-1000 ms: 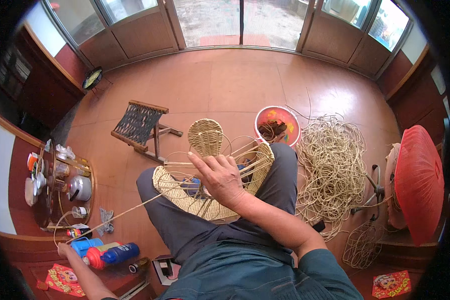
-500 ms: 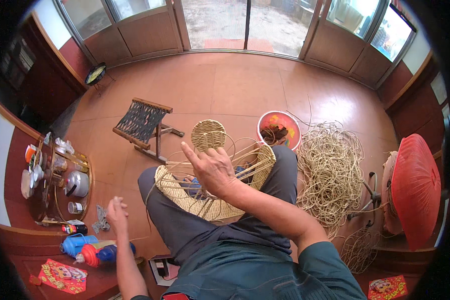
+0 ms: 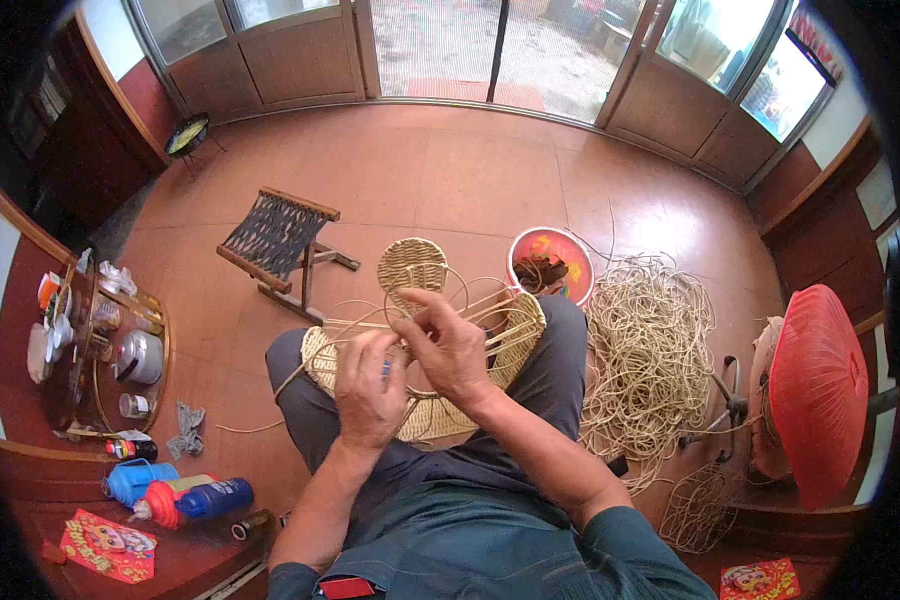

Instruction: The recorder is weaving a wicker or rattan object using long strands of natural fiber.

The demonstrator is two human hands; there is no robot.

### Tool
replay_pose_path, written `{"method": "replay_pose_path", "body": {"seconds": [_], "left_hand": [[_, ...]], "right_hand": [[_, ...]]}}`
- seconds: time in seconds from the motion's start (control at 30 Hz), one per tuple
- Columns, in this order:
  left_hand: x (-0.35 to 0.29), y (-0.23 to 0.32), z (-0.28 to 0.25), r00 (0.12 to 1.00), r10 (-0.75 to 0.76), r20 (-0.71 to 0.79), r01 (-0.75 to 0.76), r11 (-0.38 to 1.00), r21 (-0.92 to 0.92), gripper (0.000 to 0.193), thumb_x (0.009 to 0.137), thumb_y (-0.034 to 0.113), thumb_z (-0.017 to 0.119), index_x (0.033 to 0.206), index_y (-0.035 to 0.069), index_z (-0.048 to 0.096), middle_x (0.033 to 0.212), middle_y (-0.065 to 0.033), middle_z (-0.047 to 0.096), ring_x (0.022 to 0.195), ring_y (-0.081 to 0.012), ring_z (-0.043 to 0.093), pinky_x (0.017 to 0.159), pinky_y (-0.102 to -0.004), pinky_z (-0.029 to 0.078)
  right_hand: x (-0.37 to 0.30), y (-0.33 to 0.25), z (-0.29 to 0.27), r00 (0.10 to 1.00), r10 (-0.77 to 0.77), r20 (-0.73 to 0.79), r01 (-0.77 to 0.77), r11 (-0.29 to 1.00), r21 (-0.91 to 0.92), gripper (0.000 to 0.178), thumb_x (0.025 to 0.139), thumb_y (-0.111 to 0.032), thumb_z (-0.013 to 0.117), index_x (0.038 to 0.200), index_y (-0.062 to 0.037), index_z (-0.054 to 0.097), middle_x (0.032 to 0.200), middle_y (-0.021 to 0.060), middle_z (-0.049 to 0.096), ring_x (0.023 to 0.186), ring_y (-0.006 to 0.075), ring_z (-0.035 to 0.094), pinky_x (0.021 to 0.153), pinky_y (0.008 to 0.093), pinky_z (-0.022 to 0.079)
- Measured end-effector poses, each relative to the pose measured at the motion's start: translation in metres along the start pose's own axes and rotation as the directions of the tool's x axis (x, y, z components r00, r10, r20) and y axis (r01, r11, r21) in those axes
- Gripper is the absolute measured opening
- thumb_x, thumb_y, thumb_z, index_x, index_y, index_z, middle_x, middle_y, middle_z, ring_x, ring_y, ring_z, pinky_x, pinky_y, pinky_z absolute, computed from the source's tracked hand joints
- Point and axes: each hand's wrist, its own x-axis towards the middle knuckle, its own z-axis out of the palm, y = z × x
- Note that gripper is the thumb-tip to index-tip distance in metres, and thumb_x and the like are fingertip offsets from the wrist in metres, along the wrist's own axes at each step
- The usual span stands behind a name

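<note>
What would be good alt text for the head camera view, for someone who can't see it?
The person's left hand and right hand are close together over a curved woven cord piece between the knees. A heap of pale cord lies on the floor to the right, near a red bowl; a low stool stands ahead, left.
</note>
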Motion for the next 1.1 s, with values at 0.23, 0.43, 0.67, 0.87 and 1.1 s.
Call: {"method": "replay_pose_path", "body": {"seconds": [0.23,0.43,0.67,0.87,1.1], "left_hand": [[-0.007,0.035,0.042,0.949,0.249,0.193,-0.231,0.966,-0.115,0.033,0.095,0.011,0.078,0.127,0.007,0.069,0.106,-0.0111,0.068,0.097,-0.0337,0.067,0.09,-0.0475,0.054],[-0.027,0.03,0.037,0.913,0.301,0.276,-0.304,0.952,-0.032,0.041,0.095,0.012,0.078,0.135,0.007,0.068,0.108,-0.0097,0.068,0.103,-0.0317,0.066,0.093,-0.045,0.054],[-0.019,0.028,0.056,0.86,0.387,0.332,-0.422,0.906,0.038,0.042,0.096,0.016,0.077,0.136,0.008,0.068,0.121,-0.0097,0.068,0.115,-0.0317,0.065,0.107,-0.0475,0.049],[-0.035,0.023,0.054,0.766,0.414,0.493,-0.429,0.899,-0.088,0.021,0.096,0.018,0.076,0.115,0.008,0.072,0.102,-0.0086,0.069,0.098,-0.0298,0.067,0.088,-0.0447,0.052],[-0.014,-0.003,-0.045,0.958,0.047,0.282,0.088,0.89,-0.448,0.017,0.112,0.023,0.064,0.115,0.007,0.07,0.09,-0.0029,0.067,0.079,-0.0203,0.065,0.072,-0.0392,0.053]], "right_hand": [[-0.005,0.007,-0.103,0.906,0.403,0.128,-0.398,0.711,0.58,0.028,0.105,-0.01,0.075,0.129,-0.0068,0.062,0.1,0.0016,0.068,0.08,0.0096,0.066,0.068,0.0266,0.056],[-0.013,0.065,-0.274,0.753,0.599,-0.272,-0.362,0.723,0.589,0.031,0.097,-0.004,0.076,0.125,-0.0067,0.063,0.081,-0.0064,0.054,0.054,0.003,0.042,0.042,0.0216,0.034],[-0.099,0.148,-0.498,0.452,0.589,-0.67,-0.386,0.806,0.448,0.038,0.099,-0.012,0.075,0.135,-0.0027,0.066,0.089,-0.0011,0.058,0.051,0.0063,0.039,0.041,0.0222,0.031],[-0.191,0.177,-0.632,0.115,0.567,-0.816,-0.465,0.756,0.46,0.028,0.102,-0.034,0.076,0.111,-0.0074,0.071,0.075,0.0002,0.057,0.044,0.0139,0.038,0.042,0.0287,0.031],[-0.165,0.142,-0.484,0.839,0.253,-0.482,-0.537,0.239,-0.809,0.053,0.102,-0.046,0.08,0.126,0.0006,0.074,0.112,0.0165,0.076,0.103,0.0312,0.073,0.095,0.0426,0.056]]}}
